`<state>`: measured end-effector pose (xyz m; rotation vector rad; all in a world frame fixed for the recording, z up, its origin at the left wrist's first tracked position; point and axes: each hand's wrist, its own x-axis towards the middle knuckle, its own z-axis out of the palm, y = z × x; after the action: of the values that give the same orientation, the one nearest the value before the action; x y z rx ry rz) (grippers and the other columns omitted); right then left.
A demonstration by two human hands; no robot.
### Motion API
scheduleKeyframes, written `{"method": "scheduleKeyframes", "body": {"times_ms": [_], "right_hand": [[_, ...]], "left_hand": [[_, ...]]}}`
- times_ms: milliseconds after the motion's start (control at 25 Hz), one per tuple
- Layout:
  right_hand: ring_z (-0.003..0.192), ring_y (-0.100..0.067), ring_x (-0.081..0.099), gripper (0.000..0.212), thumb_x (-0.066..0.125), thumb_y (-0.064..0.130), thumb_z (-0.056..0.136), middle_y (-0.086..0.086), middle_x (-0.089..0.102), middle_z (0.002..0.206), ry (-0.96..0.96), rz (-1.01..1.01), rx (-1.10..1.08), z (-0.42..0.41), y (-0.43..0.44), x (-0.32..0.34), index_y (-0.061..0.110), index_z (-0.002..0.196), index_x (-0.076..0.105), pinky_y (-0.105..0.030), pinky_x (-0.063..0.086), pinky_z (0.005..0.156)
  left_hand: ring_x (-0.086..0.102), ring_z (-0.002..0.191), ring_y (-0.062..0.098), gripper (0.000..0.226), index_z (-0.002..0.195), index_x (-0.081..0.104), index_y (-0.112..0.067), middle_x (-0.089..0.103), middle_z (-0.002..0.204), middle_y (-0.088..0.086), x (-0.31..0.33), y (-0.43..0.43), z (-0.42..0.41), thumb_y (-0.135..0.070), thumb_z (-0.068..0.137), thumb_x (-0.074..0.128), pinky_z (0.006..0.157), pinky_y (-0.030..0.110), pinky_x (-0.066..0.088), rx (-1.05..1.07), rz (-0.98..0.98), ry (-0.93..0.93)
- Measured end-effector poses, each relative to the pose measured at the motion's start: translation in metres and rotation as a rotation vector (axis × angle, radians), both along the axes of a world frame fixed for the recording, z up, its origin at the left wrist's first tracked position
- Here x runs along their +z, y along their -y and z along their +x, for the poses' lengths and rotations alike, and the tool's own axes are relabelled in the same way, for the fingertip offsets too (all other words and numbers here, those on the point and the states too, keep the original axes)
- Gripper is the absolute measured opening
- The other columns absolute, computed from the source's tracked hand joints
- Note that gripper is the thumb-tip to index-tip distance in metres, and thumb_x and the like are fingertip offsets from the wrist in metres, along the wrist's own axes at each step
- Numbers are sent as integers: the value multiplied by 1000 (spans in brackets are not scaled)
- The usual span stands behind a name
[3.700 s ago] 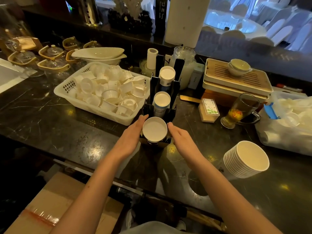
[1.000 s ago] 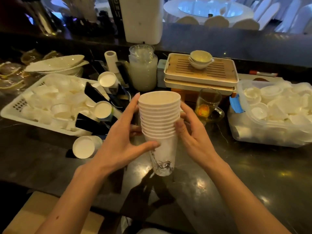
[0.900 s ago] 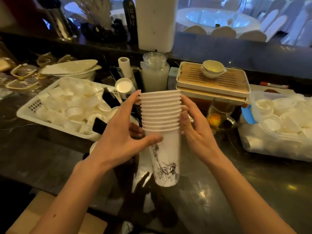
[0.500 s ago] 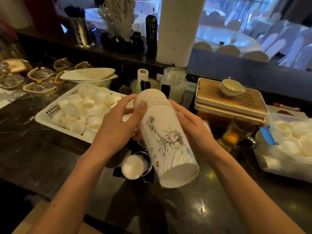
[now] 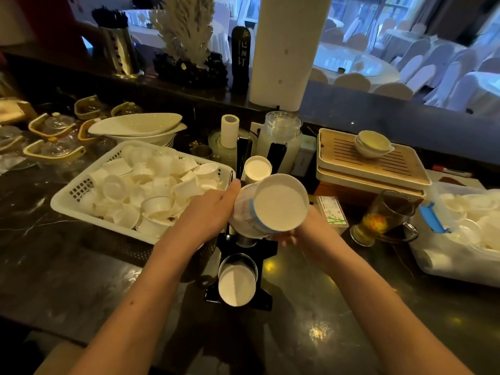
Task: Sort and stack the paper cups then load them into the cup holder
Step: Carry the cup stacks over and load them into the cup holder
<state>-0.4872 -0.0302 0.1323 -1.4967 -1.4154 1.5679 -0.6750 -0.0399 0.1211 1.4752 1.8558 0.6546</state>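
Note:
I hold a stack of white paper cups [image 5: 273, 205] tilted, its flat base turned toward the camera and its rims pointing down into the black cup holder [image 5: 243, 250]. My left hand [image 5: 208, 212] grips the stack's left side. My right hand [image 5: 300, 228] supports it from below on the right. The stack sits over the holder's middle slot. Cups show in the near slot [image 5: 236, 282] and in the far slot [image 5: 257, 167]. How far the stack has entered the slot is hidden by my hands.
A white basket [image 5: 81, 209] of loose small cups stands left of the holder. At the right are a plastic tub [image 5: 460, 269] of cups, a glass mug of tea [image 5: 384, 217] and a wooden tea tray [image 5: 373, 169]. Jars and dishes stand behind.
The stack has turned further, its base now facing me, and has moved forward and down onto the holder's middle slot. Both hands went with it.

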Motion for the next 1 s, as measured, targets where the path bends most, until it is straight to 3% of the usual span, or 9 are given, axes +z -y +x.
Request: {"method": "scheduleKeyframes", "body": {"times_ms": [160,320,400,440,560,640,720,840,1000], "right_hand": [[60,-14,48,42,35,41,99,-7,67,75,303,40,97,-6,-15,-14,13,87,64,-26,36,57],[72,-13,57,34,33,38,103,0,63,74,338,-73,60,-18,-24,-36,19,91,59,-30,46,75],[85,-19,60,36,37,46,101,-1,62,80,322,-127,15,-20,-26,-45,18,93,60,-41,50,93],[92,-21,60,39,37,53,99,0,62,84,304,-143,13,-20,-25,-47,21,96,60,-46,48,99],[115,-21,53,53,30,70,93,4,60,107,238,-140,64,-17,-15,-38,31,115,59,-41,38,108],[123,-14,52,55,31,73,88,10,62,116,192,-51,79,-12,-7,-31,38,117,62,-37,35,110],[114,4,55,42,30,70,85,27,63,109,134,73,118,-9,6,-21,51,107,60,-26,36,103],[119,13,50,40,27,66,93,31,61,120,129,253,128,-5,20,-23,56,120,54,-18,37,102],[131,4,43,67,26,80,85,22,52,139,128,284,145,-6,25,-31,44,139,43,-31,33,113]], "left_hand": [[63,99,29,64,102,67,-18,67,109,11,-38,-20,-10,-67,83,29,96,46,48,-57,-114,205],[52,78,21,33,80,60,-17,63,88,13,-54,-35,-10,-33,99,38,81,37,43,26,-211,323],[60,89,21,32,97,64,-13,64,100,17,-54,-31,-11,-32,99,39,87,38,44,-21,-271,372],[58,111,24,40,117,62,-10,63,118,21,-56,-31,-11,-38,99,40,100,42,43,-24,-302,401],[55,119,32,61,136,49,-4,47,137,29,-71,-28,-13,-51,99,39,109,45,37,-27,-278,548],[64,105,19,56,132,54,-11,51,141,19,-96,-29,-18,-52,99,35,98,38,47,-71,-181,633],[63,95,-3,36,116,59,-35,61,132,-10,-88,-14,-18,-50,101,31,91,20,48,-59,-97,669],[43,108,-29,37,115,49,-61,53,110,-50,-38,29,1,-70,92,23,90,-1,34,-97,-9,527],[33,126,-22,83,143,31,-53,41,134,-42,-39,37,-2,-92,70,25,99,8,27,-260,104,471]]}}
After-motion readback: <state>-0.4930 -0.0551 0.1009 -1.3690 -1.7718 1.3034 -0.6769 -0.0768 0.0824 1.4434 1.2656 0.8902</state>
